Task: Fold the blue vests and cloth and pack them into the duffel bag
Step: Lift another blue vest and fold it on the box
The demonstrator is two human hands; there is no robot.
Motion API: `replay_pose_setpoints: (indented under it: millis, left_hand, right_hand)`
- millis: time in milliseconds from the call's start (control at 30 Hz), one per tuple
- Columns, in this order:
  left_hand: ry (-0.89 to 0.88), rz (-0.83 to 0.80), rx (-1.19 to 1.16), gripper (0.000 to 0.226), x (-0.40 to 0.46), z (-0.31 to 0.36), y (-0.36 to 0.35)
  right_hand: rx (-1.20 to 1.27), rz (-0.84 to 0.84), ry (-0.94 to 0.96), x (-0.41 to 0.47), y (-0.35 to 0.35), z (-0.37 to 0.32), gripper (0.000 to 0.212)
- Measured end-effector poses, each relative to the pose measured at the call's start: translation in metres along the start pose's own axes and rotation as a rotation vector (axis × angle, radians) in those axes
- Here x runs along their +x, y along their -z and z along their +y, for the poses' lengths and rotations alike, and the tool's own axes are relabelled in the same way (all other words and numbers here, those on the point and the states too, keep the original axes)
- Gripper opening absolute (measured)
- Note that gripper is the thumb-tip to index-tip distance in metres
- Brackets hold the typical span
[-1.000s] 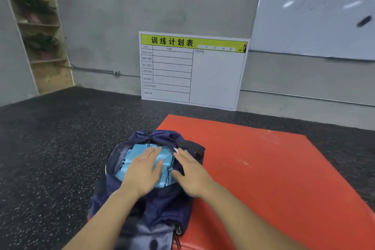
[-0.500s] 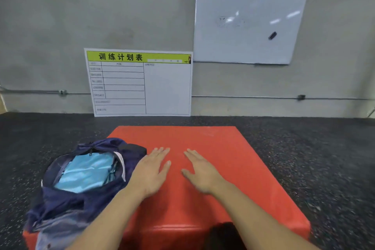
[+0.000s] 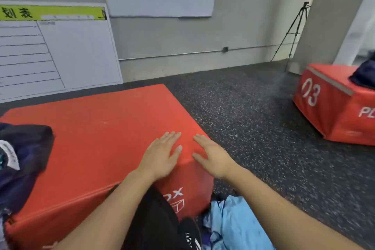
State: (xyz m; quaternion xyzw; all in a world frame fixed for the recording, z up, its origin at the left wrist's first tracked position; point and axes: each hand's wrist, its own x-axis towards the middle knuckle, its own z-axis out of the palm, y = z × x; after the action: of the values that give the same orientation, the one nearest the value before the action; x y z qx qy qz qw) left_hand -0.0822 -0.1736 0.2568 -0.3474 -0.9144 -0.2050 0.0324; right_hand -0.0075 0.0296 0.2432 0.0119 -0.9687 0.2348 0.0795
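Left hand (image 3: 162,153) and right hand (image 3: 213,156) are hovering flat, grip empty, over the red box (image 3: 91,138). Blue cloth (image 3: 233,227) is lying on the floor below; duffel bag (image 3: 22,160) is sitting left. Suggest gathering cloth by its edges.

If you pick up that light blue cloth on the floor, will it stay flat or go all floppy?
Probably floppy: the crumpled light blue cloth already lies in soft folds and wrinkles on the floor. It looks thin, so likely light. It would probably droop from wherever it is gripped and need two hands to spread.

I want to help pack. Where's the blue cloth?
Bottom right of the head view: the blue cloth lies on the floor by the red box, under the right arm.
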Motion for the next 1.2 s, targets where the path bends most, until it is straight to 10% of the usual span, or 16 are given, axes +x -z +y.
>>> replay_pose_setpoints:
  millis: [500,1200]
  left_hand:
    - [-0.092,-0.407,-0.057,0.056,-0.019,0.086,-0.180]
    - [-0.072,-0.686,-0.037,0.056,-0.031,0.097,-0.284]
  right_hand:
    - [0.167,-0.182,-0.524,-0.203,-0.124,0.179,0.069]
    - [0.179,-0.664,-0.741,-0.303,-0.266,0.222,0.031]
